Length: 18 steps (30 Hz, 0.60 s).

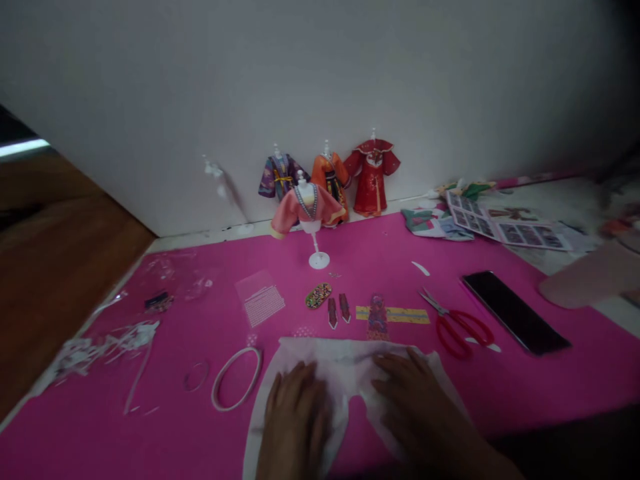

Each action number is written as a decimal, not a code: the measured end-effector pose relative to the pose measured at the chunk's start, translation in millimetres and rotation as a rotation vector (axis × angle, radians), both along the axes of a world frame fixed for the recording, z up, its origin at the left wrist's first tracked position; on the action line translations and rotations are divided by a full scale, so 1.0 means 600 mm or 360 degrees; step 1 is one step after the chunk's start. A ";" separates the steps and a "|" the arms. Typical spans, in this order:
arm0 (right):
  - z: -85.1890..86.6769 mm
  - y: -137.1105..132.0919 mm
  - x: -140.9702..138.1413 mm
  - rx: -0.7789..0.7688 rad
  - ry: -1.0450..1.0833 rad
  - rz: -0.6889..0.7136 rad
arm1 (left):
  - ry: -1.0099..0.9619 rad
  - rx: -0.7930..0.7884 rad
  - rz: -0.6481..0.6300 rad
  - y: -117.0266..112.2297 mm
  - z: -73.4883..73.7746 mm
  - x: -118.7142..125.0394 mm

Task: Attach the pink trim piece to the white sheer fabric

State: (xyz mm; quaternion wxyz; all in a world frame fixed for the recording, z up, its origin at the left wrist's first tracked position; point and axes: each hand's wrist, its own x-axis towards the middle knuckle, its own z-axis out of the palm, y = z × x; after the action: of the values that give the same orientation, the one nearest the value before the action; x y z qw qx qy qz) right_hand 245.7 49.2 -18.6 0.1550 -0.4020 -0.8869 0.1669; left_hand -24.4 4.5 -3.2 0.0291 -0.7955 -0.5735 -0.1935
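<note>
At lower centre, a thin white cloth piece (pixel 345 368) lies on the pink-covered bench (pixel 175 443). The left hand (pixel 295 417) and right hand (pixel 413 400) rest on it, fingers loosely spread, grasping nothing, presumably keeping it flat; red-handled metal scissors (pixel 456 325) lie at right.

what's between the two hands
In the head view, white cloth lies between left hand and right hand, with pink tabletop showing in its gap.

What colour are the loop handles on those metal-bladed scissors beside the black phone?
The loop handles are red, seen best in the head view.
</note>
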 end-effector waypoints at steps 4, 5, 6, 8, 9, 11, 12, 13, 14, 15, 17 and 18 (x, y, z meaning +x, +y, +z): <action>-0.013 0.001 0.007 0.0102 0.0027 0.0053 | -0.0182 -0.0059 0.0725 0.009 0.029 -0.054; -0.016 0.002 0.009 0.0122 0.0034 0.0062 | -0.0163 -0.0070 0.0851 0.013 0.032 -0.069; -0.020 0.002 0.010 0.0138 0.0045 0.0065 | -0.0148 -0.0064 0.0926 0.016 0.033 -0.082; -0.027 0.003 0.013 0.0173 0.0078 0.0066 | -0.0140 -0.0071 0.0964 0.020 0.034 -0.102; -0.030 0.003 0.014 0.0200 0.0108 0.0059 | -0.0156 -0.0067 0.0950 0.020 0.035 -0.109; -0.034 0.001 0.016 0.0259 0.0210 0.0010 | -0.0209 -0.0051 0.0900 0.014 0.039 -0.111; -0.033 -0.001 0.016 0.0278 0.0275 -0.0026 | -0.0283 -0.0035 0.0857 0.009 0.042 -0.107; -0.030 -0.004 0.015 0.0281 0.0351 -0.0058 | -0.0374 -0.0030 0.0800 0.002 0.046 -0.099; -0.024 -0.007 0.013 0.0266 0.0435 -0.0083 | -0.0527 -0.0025 0.0720 -0.005 0.051 -0.088; -0.015 -0.012 0.009 0.0224 0.0515 -0.0090 | -0.0683 -0.0051 0.0620 -0.014 0.055 -0.074; 0.009 -0.025 -0.001 0.0097 0.0675 -0.0059 | -0.0917 -0.0146 0.0381 -0.030 0.060 -0.039; 0.020 -0.032 -0.008 -0.0010 0.0716 -0.0036 | -0.1023 -0.0191 0.0240 -0.038 0.060 -0.020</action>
State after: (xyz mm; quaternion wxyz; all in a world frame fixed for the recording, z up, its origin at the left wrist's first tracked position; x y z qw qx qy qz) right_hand 240.9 30.0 -6.5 0.3495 -0.3651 -0.8248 0.2534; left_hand -36.7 -18.2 32.8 -0.1859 -0.6495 -0.6209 -0.3977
